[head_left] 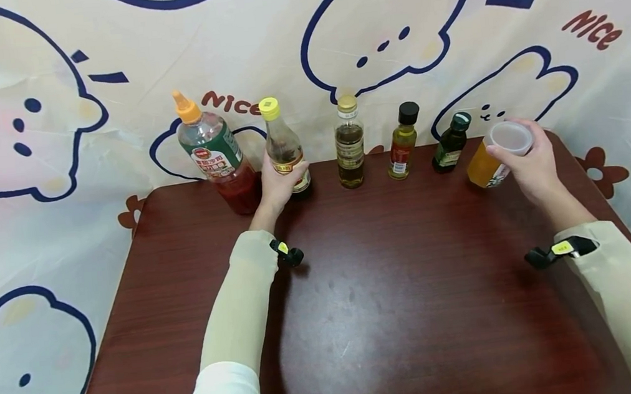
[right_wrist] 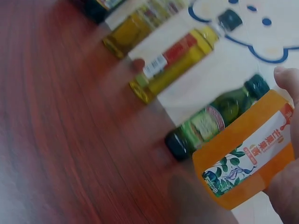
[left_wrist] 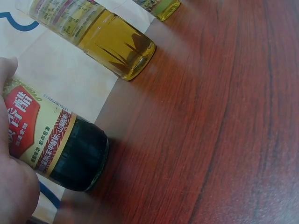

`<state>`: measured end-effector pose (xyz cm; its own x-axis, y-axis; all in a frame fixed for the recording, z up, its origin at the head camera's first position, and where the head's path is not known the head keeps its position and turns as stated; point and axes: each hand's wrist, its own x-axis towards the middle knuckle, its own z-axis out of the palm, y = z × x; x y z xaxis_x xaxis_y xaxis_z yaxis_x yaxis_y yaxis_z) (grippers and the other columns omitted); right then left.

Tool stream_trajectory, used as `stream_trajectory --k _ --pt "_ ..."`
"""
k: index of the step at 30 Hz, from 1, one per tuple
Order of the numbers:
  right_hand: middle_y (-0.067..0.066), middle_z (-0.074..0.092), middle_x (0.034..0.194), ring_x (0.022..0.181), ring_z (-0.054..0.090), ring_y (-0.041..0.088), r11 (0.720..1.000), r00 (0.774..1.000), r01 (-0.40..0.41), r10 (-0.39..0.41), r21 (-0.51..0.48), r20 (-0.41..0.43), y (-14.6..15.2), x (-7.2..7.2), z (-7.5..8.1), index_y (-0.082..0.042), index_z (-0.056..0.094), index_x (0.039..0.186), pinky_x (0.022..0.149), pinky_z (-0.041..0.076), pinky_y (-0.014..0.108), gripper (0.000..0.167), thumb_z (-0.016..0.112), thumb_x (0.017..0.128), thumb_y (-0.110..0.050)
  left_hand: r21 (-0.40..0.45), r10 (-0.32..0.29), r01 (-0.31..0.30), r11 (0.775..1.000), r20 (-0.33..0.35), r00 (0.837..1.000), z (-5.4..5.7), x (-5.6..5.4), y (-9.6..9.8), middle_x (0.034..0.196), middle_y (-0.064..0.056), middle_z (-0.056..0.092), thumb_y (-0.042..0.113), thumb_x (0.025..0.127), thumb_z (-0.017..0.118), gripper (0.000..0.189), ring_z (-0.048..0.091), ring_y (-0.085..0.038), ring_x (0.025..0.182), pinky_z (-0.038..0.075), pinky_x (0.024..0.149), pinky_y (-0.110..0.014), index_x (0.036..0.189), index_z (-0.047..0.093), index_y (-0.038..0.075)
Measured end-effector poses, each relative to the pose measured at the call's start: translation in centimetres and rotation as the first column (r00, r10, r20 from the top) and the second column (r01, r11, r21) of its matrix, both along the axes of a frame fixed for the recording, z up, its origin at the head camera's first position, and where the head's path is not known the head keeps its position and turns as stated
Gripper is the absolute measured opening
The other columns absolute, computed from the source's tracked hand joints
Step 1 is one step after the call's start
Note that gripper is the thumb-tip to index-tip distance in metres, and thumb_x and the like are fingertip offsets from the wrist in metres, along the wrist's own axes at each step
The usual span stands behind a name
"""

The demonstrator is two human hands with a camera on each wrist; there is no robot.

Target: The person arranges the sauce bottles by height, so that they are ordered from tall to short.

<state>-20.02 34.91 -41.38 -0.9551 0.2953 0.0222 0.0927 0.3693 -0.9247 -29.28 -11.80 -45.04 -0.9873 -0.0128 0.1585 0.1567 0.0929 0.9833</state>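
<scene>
My left hand [head_left: 278, 186] grips a dark vinegar bottle [head_left: 283, 138] with a yellow cap, near the table's back edge. Its cream and red label [left_wrist: 28, 123] shows in the left wrist view, above the dark base. At the back right, my right hand [head_left: 538, 165] holds an orange jam jar [head_left: 482, 167] with a translucent white lid [head_left: 512, 136]. The jar leans in the head view; I cannot tell whether its base touches the table. Just left of the jar stands a small dark green bottle [right_wrist: 205, 122]. A large red sauce bottle [head_left: 222, 161] with an orange nozzle stands beside my left hand.
Between the hands stand a golden-capped oil bottle [head_left: 350, 147] and a small black-capped oil bottle [head_left: 402, 145] along the back edge. The dark reddish-brown table [head_left: 392, 303] extends toward me. Behind it hangs a pale cloth [head_left: 256, 33] with cartoon prints.
</scene>
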Motion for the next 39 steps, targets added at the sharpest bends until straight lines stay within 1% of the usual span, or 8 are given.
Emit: stream_trajectory --k 11,15,19,25,29,31,36,39 --pt "-0.006 0.043 0.142 0.124 0.04 0.015 0.997 0.998 0.058 -0.057 -0.046 0.03 2.1 -2.6 -1.6 -0.033 0.041 0.15 0.114 0.039 0.04 0.067 0.074 0.092 -0.041 -0.007 -0.002 0.002 1.0 0.016 1.0 0.0 0.2 0.0 0.141 -0.014 0.053 0.01 0.085 0.082 0.083 0.051 -0.027 0.129 0.038 0.114 -0.04 0.153 0.035 0.015" --pt "-0.004 0.042 0.143 0.123 0.04 0.016 0.997 0.997 0.064 -0.063 -0.036 0.037 2.3 -3.5 -2.0 -0.032 0.039 0.151 0.11 0.042 0.036 0.069 0.073 0.092 -0.043 0.009 -0.002 0.002 1.0 0.012 1.0 0.0 0.2 0.0 0.141 -0.014 0.052 0.009 0.085 0.082 0.084 0.051 -0.028 0.129 0.039 0.113 -0.039 0.153 0.034 0.015" --pt "0.0 0.04 0.146 0.126 0.04 0.017 0.998 0.997 0.062 -0.061 -0.028 0.044 2.4 -4.1 -2.3 -0.03 0.038 0.152 0.113 0.04 0.037 0.071 0.073 0.092 -0.044 0.009 0.0 0.0 1.0 0.0 1.0 0.0 0.1 0.1 0.139 -0.014 0.053 0.008 0.085 0.081 0.082 0.052 -0.027 0.128 0.039 0.112 -0.038 0.152 0.035 0.015" --pt "0.003 0.037 0.151 0.129 0.037 0.019 0.999 0.997 0.038 -0.035 -0.035 0.073 3.0 -4.5 -2.4 -0.031 0.034 0.155 0.115 0.036 0.038 0.074 0.072 0.093 -0.043 0.001 0.002 -0.002 1.0 0.001 1.0 0.0 0.1 0.2 0.138 -0.014 0.054 0.008 0.086 0.081 0.079 0.052 -0.026 0.127 0.039 0.112 -0.038 0.152 0.036 0.014" --pt "0.009 0.029 0.16 0.137 0.032 0.025 0.999 0.993 -0.022 0.025 -0.023 0.118 3.8 -4.8 -2.1 -0.035 0.027 0.157 0.121 0.028 0.046 0.078 0.07 0.093 -0.048 0.006 0.0 0.0 1.0 0.004 1.0 0.1 0.1 0.1 0.14 -0.015 0.053 0.009 0.084 0.082 0.084 0.052 -0.027 0.128 0.039 0.113 -0.037 0.153 0.034 0.013" --pt "0.011 0.023 0.163 0.14 0.028 0.029 0.999 0.989 -0.05 0.05 -0.006 0.139 4.1 -5.0 -2.0 -0.037 0.024 0.158 0.121 0.025 0.051 0.081 0.069 0.093 -0.051 0.01 -0.001 0.001 1.0 0.009 1.0 0.4 0.2 0.1 0.14 -0.016 0.053 0.008 0.084 0.083 0.086 0.051 -0.028 0.129 0.038 0.113 -0.037 0.154 0.034 0.012" --pt "0.011 0.019 0.165 0.144 0.024 0.033 0.996 0.979 -0.092 0.088 0.01 0.182 4.8 -5.3 -1.8 -0.038 0.019 0.159 0.122 0.02 0.056 0.085 0.067 0.092 -0.055 -0.002 -0.01 0.01 1.0 0.017 1.0 2.5 1.7 0.4 0.139 -0.019 0.053 0.005 0.084 0.08 0.082 0.052 -0.03 0.128 0.039 0.113 -0.038 0.153 0.034 0.006" --pt "0.013 0.018 0.166 0.145 0.022 0.036 0.99 0.97 -0.138 0.127 0.039 0.205 5.1 -5.5 -1.6 -0.035 0.015 0.161 0.122 0.018 0.059 0.089 0.066 0.092 -0.057 -0.007 -0.003 0.003 1.0 0.03 1.0 3.1 2.3 0.5 0.139 -0.018 0.054 0.004 0.085 0.079 0.08 0.052 -0.029 0.128 0.039 0.113 -0.037 0.152 0.035 0.006"
